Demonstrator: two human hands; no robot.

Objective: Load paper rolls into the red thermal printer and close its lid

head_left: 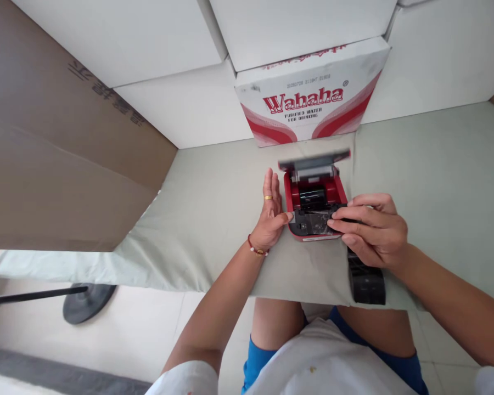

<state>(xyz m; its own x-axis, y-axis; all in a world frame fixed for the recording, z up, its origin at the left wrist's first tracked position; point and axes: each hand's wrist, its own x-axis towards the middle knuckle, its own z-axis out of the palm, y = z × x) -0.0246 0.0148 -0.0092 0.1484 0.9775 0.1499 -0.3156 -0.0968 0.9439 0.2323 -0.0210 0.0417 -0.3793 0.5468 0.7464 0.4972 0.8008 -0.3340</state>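
Note:
A small red printer-like device (288,193) stands on the cloth, its lid (315,160) tipped up and back. Inside lies a glossy black roll (312,197). Something clear and shiny (318,222) covers part of its black front section. My left hand (272,215) rests along the left side, fingers stretched out, thumb touching the front left corner. At the front right corner, the fingers of my right hand (372,227) are closed together; what they pinch is hidden. Below that hand, a glossy black strip-like item (367,282) lies at the table's front edge.
The table has a pale green cloth (214,208). Behind the device stands a red and white Wahaha water carton (308,104), against white boxes (181,104). A large brown cardboard box (66,164) fills the left side. A round black stand base (89,303) sits on the floor.

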